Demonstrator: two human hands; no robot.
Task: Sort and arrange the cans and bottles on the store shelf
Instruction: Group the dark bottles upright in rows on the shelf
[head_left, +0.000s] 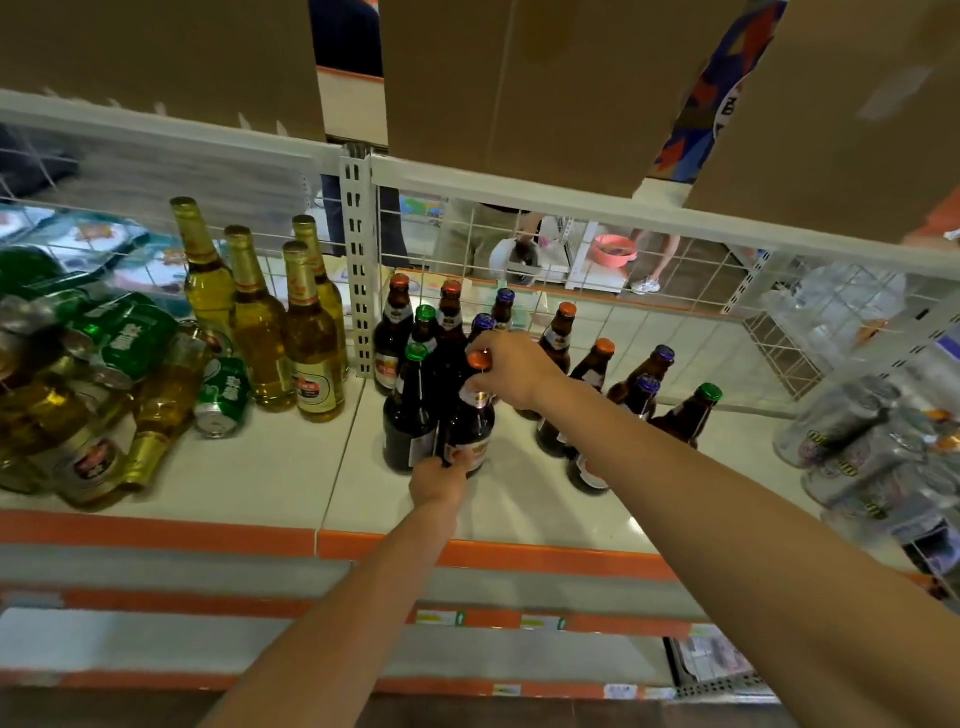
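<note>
Two bare forearms reached over the shelf (260, 467); the left hand (439, 480) gripped the base of an upright orange-capped bottle (470, 431), just right of the white post (358, 260), while the right hand (506, 371) clasped its neck.

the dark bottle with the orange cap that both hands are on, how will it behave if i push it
Tall and narrow, the dark bottle would probably tip if pushed high; the right hand grips its neck, the left hand its base. It looks like glass, so likely heavy and breakable. The glossy shelf probably lets it slide.
</note>
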